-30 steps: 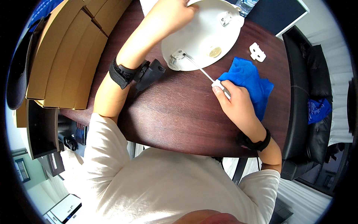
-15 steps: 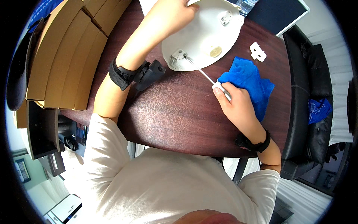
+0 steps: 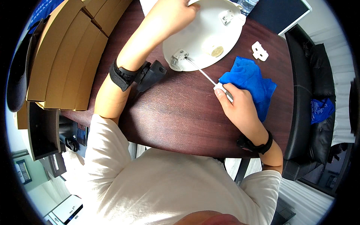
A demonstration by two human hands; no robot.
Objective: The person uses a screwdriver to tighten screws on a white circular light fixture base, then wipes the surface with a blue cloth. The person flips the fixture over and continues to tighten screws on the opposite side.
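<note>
Dark wood-grain table (image 3: 176, 120), cardboard boxes (image 3: 67, 60) stacked at left. White shell (image 3: 210, 32) sits at the far side, inner face showing. Right hand (image 3: 240, 103) closed round screwdriver (image 3: 221, 87); its shaft reaches the fitting (image 3: 180, 54) near the shell's near-left edge. Left hand (image 3: 174, 15) at shell's far-left; can't tell its grip, fingers cropped. Blue cloth (image 3: 248, 75) just beside right hand.

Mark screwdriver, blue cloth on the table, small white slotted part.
Screwdriver (image 3: 219, 87): head view, exposed front of the handle.
Blue cloth (image 3: 255, 82): head view, middle of its folds.
White slotted part (image 3: 260, 51): head view, middle of its body.
</note>
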